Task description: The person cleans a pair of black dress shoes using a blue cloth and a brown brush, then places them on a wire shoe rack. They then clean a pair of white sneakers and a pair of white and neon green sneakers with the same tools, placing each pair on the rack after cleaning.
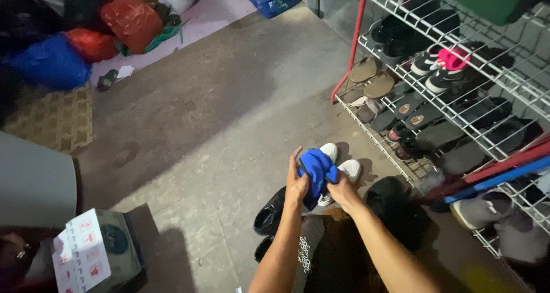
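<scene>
Both my left hand and right hand grip a blue cloth; white sneakers beneath are half hidden.

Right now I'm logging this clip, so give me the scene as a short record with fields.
setting: concrete floor beside a wire shoe rack
left hand: grips the blue cloth
right hand: grips the same cloth
below hands: white sneakers, black shoes
rack contents: sandals, slippers, sneakers
far left: red and blue bags
</scene>
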